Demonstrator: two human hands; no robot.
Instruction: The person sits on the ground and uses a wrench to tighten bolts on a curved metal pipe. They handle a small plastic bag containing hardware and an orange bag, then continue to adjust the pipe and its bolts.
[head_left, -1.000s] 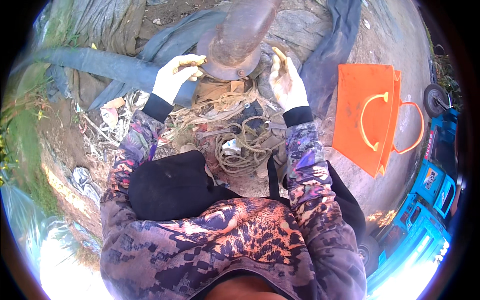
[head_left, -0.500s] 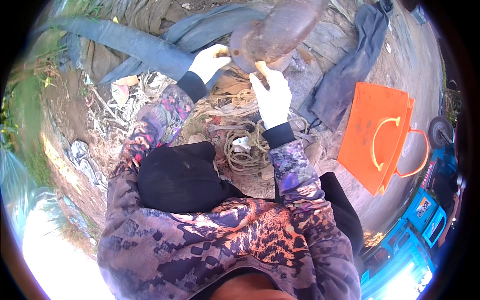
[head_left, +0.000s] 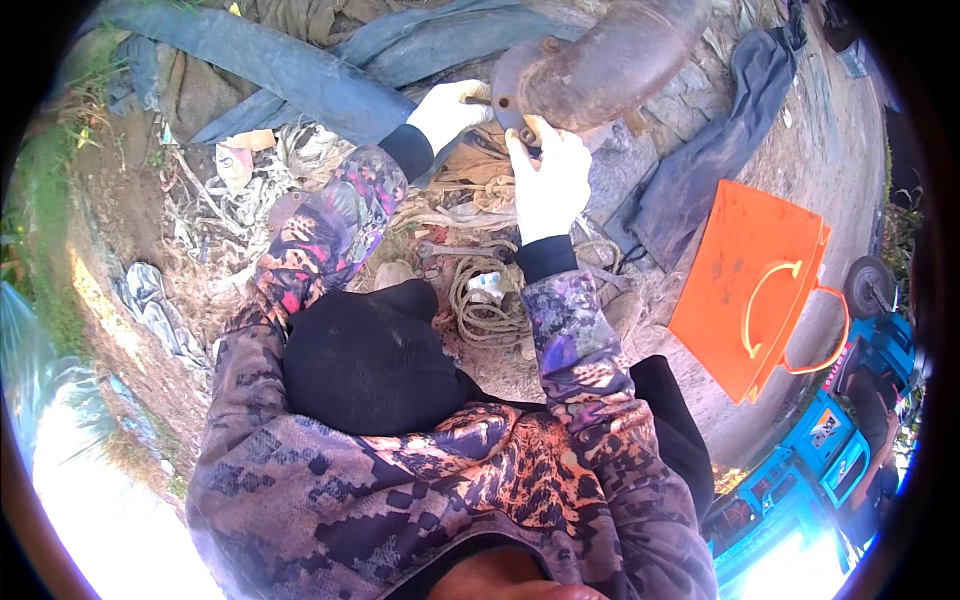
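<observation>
A rusty brown pipe elbow (head_left: 630, 65) ends in a round flange (head_left: 508, 80) with bolt holes around its face. My left hand (head_left: 450, 115), in a white glove, has its fingers bent and the tips against the flange's left rim. My right hand (head_left: 553, 185), gloved the same way, brings thumb and forefinger together at the flange's lower edge. A small dark round spot, a bolt or a hole, shows between those fingertips; which of the two I cannot tell. Below my hands lies a coil of rope (head_left: 485, 310), with a wrench-like metal tool (head_left: 450, 250) beside it.
An orange bag (head_left: 745, 290) lies on the ground to the right. Dark cloth (head_left: 710, 150) and long blue-grey fabric strips (head_left: 270, 75) are spread around the pipe. Whitish scraps (head_left: 215, 195) litter the left side. At lower right stands a blue vehicle (head_left: 800, 470) with a person (head_left: 880, 420) beside it.
In the picture, pipe and flange have shifted right and slightly up, the left hand with them. The right thumb and forefinger now sit around the spot at the flange's lower edge.
</observation>
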